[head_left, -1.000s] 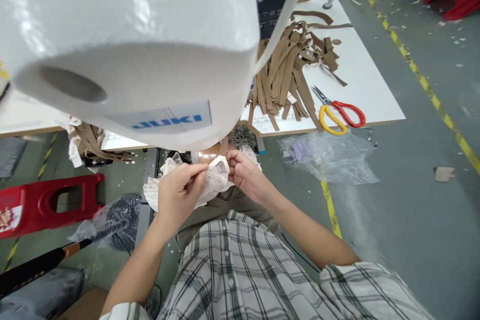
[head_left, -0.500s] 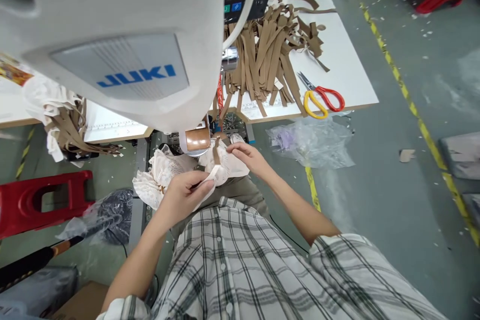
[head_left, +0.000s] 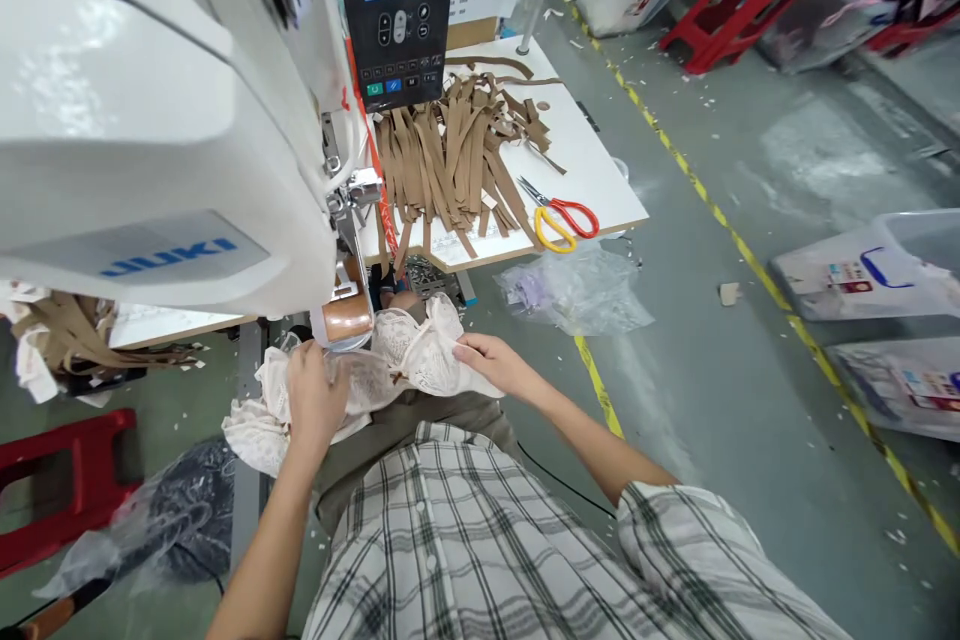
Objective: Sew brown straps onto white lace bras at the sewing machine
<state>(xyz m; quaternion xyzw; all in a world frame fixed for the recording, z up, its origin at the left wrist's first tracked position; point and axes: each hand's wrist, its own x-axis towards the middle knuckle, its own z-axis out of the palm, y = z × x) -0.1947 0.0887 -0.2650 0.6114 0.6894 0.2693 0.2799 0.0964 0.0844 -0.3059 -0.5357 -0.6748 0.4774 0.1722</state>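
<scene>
A white lace bra (head_left: pixel 433 360) with a small brown bow at its centre lies across my lap, just in front of the copper-coloured part (head_left: pixel 347 317) of the sewing machine. My left hand (head_left: pixel 316 400) grips its left portion, with the fingertips partly hidden close to the machine. On the other side, my right hand (head_left: pixel 491 362) pinches the edge of the right cup between thumb and fingers. More white lace fabric (head_left: pixel 259 430) bunches to the left, beneath and beside my left wrist.
The white JUKI sewing machine (head_left: pixel 150 140) fills the upper left, with a control panel (head_left: pixel 397 10) beside it. Brown straps (head_left: pixel 442 160) and red-and-yellow-handled scissors (head_left: pixel 562 220) lie on the white table. A plastic bag (head_left: pixel 581 290) lies below the table edge; a red stool (head_left: pixel 67 480) stands left.
My left hand has moved left from the bra's middle to its left portion. The bra is now spread wider, with its bow showing between my hands. The view has shifted right.
</scene>
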